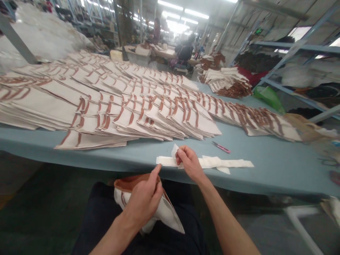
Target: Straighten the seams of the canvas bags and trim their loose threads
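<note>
My left hand (146, 194) grips a white cloth piece with brown lining (170, 212), pouch-like in shape, over my lap. Its index finger stretches up to the left end of a white strip (166, 161) lying along the table's front edge. Over that strip, my right hand (189, 163) pinches a small thin white piece (174, 150) between thumb and fingers. Whether this piece is paper or cloth I cannot tell. More white strips (235, 163) lie overlapped to the right of my right hand. Behind them rest pink-handled thread snips (221, 147).
Rows of overlapping white cloth pieces with brown stripes (170, 117) cover much of the blue table (143, 156). A taller stack (228, 81) stands at the back right, near a green bag (269, 99). Blue metal shelving (281, 46) rises on the right. A person (185, 51) sits far back.
</note>
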A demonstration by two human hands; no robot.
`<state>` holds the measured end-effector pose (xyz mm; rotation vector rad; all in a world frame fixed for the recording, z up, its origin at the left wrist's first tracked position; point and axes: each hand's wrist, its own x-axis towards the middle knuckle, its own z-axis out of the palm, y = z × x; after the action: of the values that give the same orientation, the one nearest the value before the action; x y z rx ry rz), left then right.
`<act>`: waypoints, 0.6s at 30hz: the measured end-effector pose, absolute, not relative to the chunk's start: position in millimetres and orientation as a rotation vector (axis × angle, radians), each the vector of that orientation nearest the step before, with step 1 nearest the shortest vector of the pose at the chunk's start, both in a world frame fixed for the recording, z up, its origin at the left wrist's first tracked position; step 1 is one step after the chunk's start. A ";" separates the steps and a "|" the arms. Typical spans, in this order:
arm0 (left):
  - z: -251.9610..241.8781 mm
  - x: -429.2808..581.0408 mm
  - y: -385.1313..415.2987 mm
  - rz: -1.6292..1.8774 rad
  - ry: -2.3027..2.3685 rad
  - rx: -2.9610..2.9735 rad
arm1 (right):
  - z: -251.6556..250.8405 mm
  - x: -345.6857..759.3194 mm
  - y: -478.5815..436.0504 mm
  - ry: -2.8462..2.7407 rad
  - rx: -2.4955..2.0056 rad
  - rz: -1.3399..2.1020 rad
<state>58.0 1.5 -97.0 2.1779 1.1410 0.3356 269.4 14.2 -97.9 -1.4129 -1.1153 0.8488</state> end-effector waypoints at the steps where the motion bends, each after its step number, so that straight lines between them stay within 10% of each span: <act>1: -93.8 71.5 4.4 0.190 1.117 2.282 | -96.4 270.4 11.6 -1.081 -1.399 0.845; 18: -106.6 121.5 21.7 -0.230 1.159 2.530 | -72.3 441.7 -2.8 -0.133 -1.285 0.546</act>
<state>121.5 21.7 -106.6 2.5303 1.1594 -0.2305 441.7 -2.8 -72.3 -1.2849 -0.1334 0.5459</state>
